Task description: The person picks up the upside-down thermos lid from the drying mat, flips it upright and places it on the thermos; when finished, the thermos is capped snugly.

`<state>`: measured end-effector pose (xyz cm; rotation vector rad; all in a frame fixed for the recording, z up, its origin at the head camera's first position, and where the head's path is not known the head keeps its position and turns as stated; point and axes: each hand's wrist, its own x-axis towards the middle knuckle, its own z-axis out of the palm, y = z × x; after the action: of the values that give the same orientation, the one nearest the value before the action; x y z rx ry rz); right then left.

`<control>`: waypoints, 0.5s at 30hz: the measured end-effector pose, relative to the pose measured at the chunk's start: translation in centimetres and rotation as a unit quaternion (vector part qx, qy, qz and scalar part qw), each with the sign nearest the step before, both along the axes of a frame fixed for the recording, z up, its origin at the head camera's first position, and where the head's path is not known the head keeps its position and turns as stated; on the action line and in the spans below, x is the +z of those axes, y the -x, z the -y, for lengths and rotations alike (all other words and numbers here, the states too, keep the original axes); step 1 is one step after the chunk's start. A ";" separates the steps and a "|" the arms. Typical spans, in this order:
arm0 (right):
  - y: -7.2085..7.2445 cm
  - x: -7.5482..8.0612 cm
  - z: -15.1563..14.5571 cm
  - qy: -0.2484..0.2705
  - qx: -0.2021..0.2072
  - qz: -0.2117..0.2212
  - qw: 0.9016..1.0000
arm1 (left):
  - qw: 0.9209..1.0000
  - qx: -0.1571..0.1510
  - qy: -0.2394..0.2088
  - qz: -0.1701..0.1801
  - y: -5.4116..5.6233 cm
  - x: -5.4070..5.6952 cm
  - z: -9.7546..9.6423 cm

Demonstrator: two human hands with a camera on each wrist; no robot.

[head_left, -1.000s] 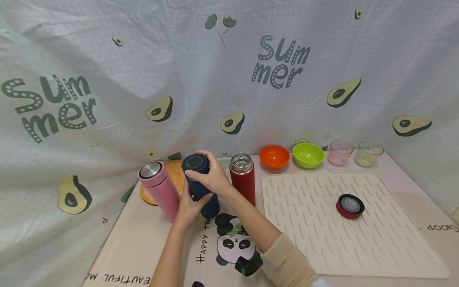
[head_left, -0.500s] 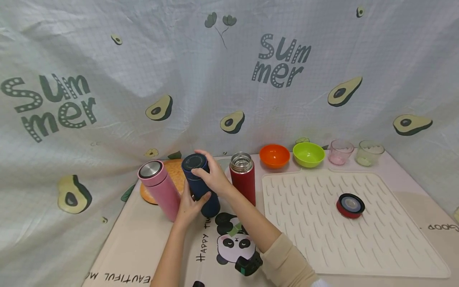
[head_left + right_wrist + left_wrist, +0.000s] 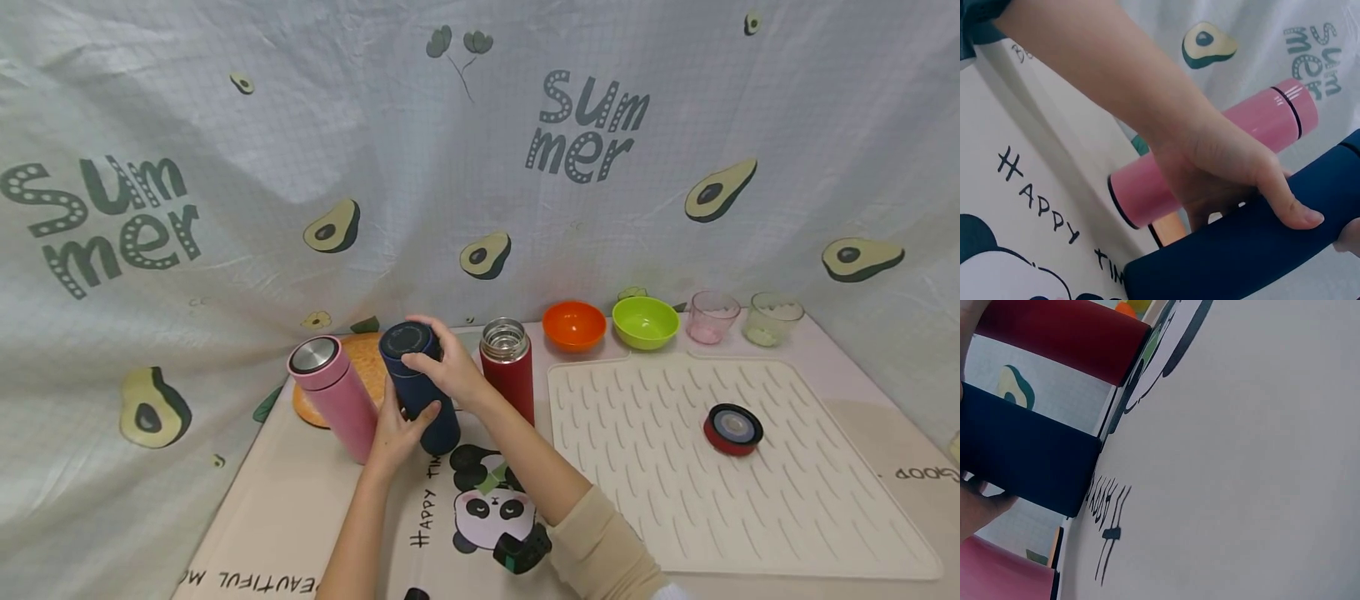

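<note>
A dark blue thermos (image 3: 423,398) with its lid on stands on the table between a pink thermos and a red one. My left hand (image 3: 396,433) grips its body from the left, the thumb across the front. Around the lid at the top, my right hand (image 3: 450,367) curls its thumb and fingers. To the left is the pink thermos (image 3: 341,408), its steel-topped lid on. The red thermos (image 3: 510,383) to the right has a bare steel mouth. Its red and black lid (image 3: 733,430) lies on the white ridged mat.
The white mat (image 3: 637,500) covers the right side. Along the back stand an orange bowl (image 3: 574,326), a green bowl (image 3: 646,323), a pink glass (image 3: 712,317) and a greenish glass (image 3: 772,319). A round tan board (image 3: 363,358) lies behind the pink thermos.
My right thumb has slid to the right around the blue thermos's lid, then stayed there. My left hand and the thermoses keep their places.
</note>
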<state>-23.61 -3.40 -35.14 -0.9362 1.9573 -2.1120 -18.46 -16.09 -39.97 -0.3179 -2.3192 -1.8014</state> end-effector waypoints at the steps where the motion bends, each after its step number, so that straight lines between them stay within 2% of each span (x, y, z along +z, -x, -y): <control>1: 0.3 -0.4 0.1 0.004 -0.001 0.001 1.000 | 1.000 0.000 0.000 -0.002 0.0 0.0 0.0; 7: 0.4 -0.5 0.1 0.006 0.023 0.008 1.000 | 1.000 0.000 0.001 -0.001 0.0 -0.1 0.1; 15: 0.5 -0.6 0.4 0.002 0.007 0.008 1.000 | 1.000 0.000 0.003 -0.002 0.0 -0.1 0.2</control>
<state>-24.13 -3.77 -35.79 -0.9272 1.9355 -2.1097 -18.46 -16.24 -40.05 -0.3226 -2.3218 -1.7920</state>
